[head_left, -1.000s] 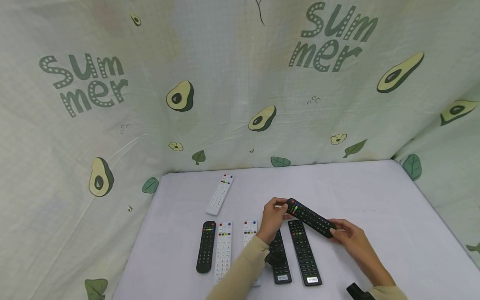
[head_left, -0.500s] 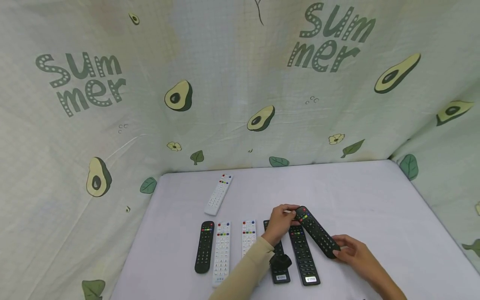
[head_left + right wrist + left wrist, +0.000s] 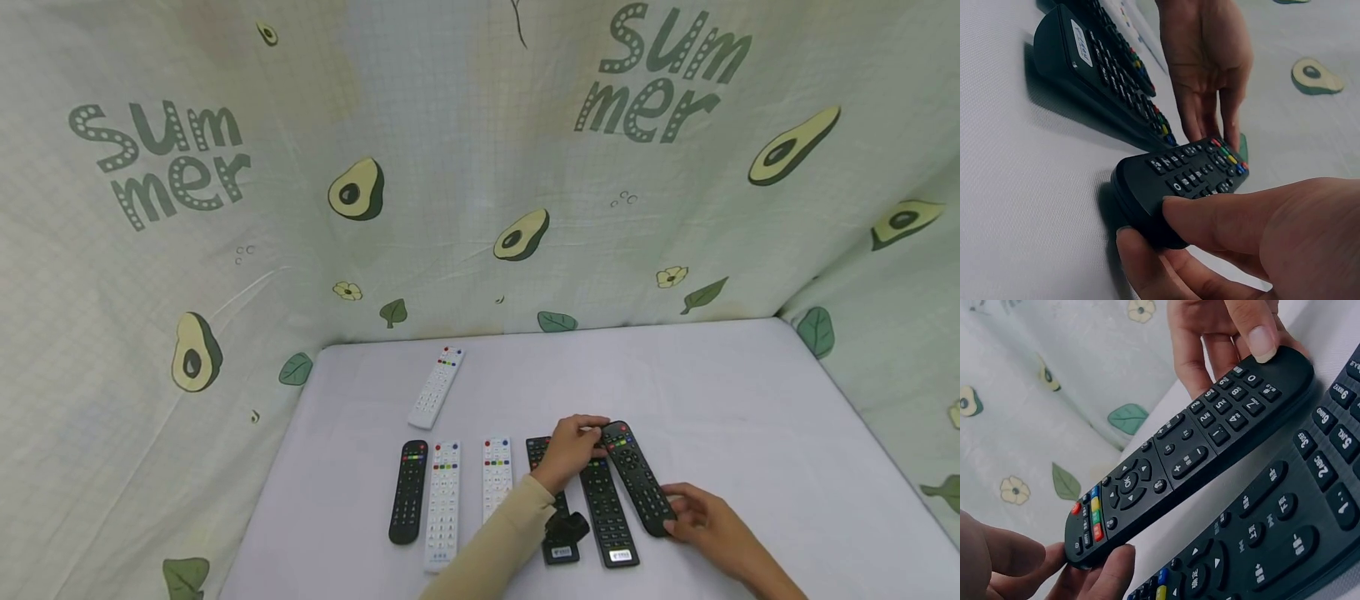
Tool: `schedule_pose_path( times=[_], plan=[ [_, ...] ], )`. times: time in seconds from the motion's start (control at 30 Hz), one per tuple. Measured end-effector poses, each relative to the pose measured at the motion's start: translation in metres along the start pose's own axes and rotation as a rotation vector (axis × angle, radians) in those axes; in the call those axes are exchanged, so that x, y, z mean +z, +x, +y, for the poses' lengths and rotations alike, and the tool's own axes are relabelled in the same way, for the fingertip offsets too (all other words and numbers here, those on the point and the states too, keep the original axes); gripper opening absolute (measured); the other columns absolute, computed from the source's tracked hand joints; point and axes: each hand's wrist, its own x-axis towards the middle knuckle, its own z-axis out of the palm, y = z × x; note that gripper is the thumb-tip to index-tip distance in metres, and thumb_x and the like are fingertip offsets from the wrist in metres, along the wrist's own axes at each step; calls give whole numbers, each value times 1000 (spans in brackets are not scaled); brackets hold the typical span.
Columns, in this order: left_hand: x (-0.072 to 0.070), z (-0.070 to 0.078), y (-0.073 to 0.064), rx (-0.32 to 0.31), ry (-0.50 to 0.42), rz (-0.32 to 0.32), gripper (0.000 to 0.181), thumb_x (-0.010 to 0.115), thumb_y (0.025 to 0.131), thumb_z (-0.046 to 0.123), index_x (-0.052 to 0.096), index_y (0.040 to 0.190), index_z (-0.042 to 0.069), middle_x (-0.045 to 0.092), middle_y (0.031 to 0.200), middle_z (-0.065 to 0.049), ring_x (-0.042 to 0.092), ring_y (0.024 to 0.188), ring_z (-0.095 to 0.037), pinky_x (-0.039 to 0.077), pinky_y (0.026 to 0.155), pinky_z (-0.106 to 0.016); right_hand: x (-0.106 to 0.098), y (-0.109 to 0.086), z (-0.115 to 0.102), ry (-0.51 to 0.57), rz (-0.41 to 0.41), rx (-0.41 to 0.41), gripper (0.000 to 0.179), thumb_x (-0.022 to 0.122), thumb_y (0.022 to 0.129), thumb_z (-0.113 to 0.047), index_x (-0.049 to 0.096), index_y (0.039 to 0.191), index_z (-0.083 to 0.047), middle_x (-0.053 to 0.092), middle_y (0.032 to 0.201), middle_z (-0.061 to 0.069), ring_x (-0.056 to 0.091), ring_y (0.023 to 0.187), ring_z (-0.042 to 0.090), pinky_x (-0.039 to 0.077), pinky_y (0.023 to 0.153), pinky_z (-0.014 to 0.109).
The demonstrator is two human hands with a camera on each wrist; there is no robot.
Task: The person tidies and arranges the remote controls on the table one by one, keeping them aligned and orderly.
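Observation:
A black remote control [image 3: 640,482] with rounded ends is held by both hands at the right of the row in the head view. My left hand [image 3: 567,454] pinches its far end, near the red button. At the near end my right hand [image 3: 708,529] grips it; in the right wrist view the thumb [image 3: 1210,215] lies on its face and the fingers go beneath. Just left of it lies a longer black remote [image 3: 611,521] with a white label. Another labelled black remote [image 3: 536,450] is partly hidden under my left wrist.
Further left on the white table [image 3: 337,467] lie a white remote [image 3: 497,471], partly behind the left sleeve, another white remote [image 3: 443,508] and a black remote [image 3: 409,492]. One white remote [image 3: 437,388] lies tilted farther back. A printed cloth [image 3: 442,167] hangs behind the table.
Both hands have brought the held black remote toward the near side and lower, turning it from a slant to nearly in line with the labelled one beside it. The other remotes stay put.

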Motion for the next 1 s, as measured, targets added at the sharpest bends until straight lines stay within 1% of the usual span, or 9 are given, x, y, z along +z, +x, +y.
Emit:
schedule_pose_path(
  times=[0.23,0.33,0.47,0.57,0.67,0.77,0.9,1.0],
  plan=[
    [7,2,1,-27,-1,-29,35,49,111,17,70,130,-4,72,116,-11,74,102,-24,64,88,-33,2,-3,0,-93,5,-14,54,80,83,-1,60,131,13,68,99,6,67,84,17,58,70,28],
    [10,4,-1,-29,11,-50,39,47,111,20,68,132,-6,71,114,-11,74,106,-26,63,93,-35,2,-4,0,-122,5,-21,56,81,83,-2,59,132,12,67,99,7,66,85,18,58,71,30],
    [14,6,-3,-32,51,-71,41,46,112,24,66,135,-4,70,114,-10,72,109,-26,62,95,-37,1,-7,-1,-152,2,-41,59,82,82,-3,57,134,12,66,98,7,66,84,17,58,71,33],
    [16,8,-4,-40,83,-75,42,46,112,27,67,136,-1,70,119,-10,71,111,-26,62,96,-38,1,-8,-3,-161,-3,-45,62,83,82,-3,55,136,12,65,97,6,66,83,17,57,68,32],
    [18,8,-5,-43,120,-80,43,46,112,28,67,137,0,70,129,-13,72,114,-29,60,99,-39,2,-8,-5,-173,-11,-35,65,83,83,-4,53,138,14,65,98,6,66,81,16,58,67,32],
    [20,8,-5,-51,149,-86,45,47,111,30,67,138,1,68,138,-12,73,116,-31,58,104,-40,2,-7,-7,-189,-19,-22,67,83,83,-4,51,139,14,65,98,6,67,80,17,59,67,34],
    [21,7,-4,-72,152,-91,44,47,111,32,67,139,3,66,142,-11,72,117,-31,56,106,-41,0,-6,-9,-217,-22,-35,69,83,83,-5,50,141,13,65,97,5,67,79,16,59,65,33],
    [19,8,-5,-58,150,-95,44,47,111,30,67,139,2,66,142,-10,72,119,-31,57,105,-39,-4,-5,-14,-264,-18,-56,70,84,82,-6,50,141,13,67,97,5,68,81,16,60,67,35]
  ],
)
